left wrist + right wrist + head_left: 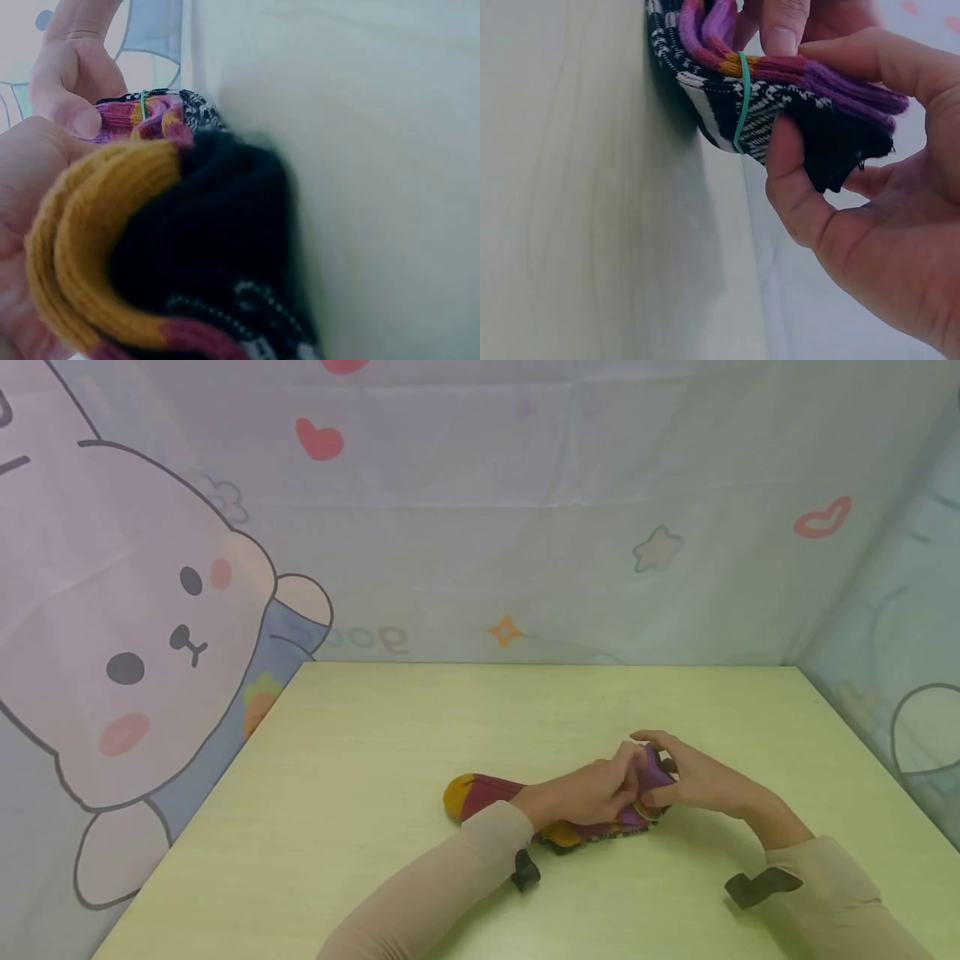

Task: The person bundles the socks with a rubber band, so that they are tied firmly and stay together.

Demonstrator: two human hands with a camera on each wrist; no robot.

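A bundle of knitted socks in maroon, mustard, purple and black-and-white lies lengthwise on the table, its mustard toe end to the left. A thin green rubber band circles it near the cuffs. My right hand grips the cuff end, thumb on one side and fingers on the other, as the right wrist view shows. Close to the band, my left hand holds the socks with curled fingers. Mustard heels and black fabric of the socks fill the left wrist view; the left forearm hides the middle from above.
The pale yellow-green table extends all around the socks. Behind it hangs a printed cloth backdrop with a cartoon animal, hearts and stars. Dark straps stick out at both sleeve cuffs.
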